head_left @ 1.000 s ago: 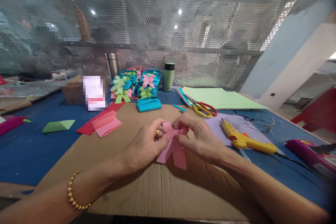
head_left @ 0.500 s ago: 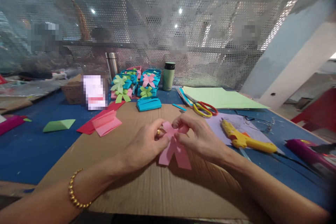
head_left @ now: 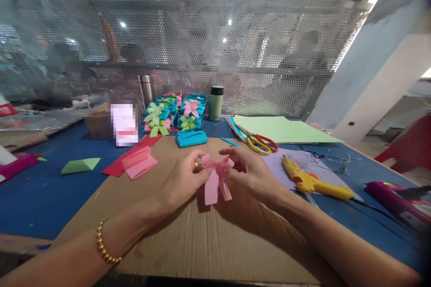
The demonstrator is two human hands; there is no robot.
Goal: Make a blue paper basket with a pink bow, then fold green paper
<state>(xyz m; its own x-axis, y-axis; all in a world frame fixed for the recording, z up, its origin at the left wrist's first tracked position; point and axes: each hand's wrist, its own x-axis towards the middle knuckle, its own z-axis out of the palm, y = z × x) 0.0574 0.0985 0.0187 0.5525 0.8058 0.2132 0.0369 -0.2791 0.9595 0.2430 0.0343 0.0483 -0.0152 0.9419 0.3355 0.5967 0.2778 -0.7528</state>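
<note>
A pink paper bow [head_left: 212, 185] with two loops and two hanging tails is held upright above the cardboard sheet [head_left: 161, 242]. My left hand [head_left: 185, 177] pinches its left side between thumb and fingers. On the other side, my right hand [head_left: 247, 170] grips the bow near its centre with the thumb, its index finger raised behind the right loop. Beyond the hands lies a folded blue paper packet [head_left: 191, 138], with a thin blue strip [head_left: 229, 142] to its right.
Stacked blue packets with paper bows [head_left: 191, 109] stand at the back, between a steel flask [head_left: 146, 90] and a green tumbler [head_left: 216, 104]. Scissors [head_left: 258, 144] and a yellow glue gun [head_left: 313, 184] lie to the right. Folded pink paper [head_left: 139, 163] lies left.
Both hands have turned the bow slightly and its loops now stand out more, its tails closer together. The head view has tilted up a little.
</note>
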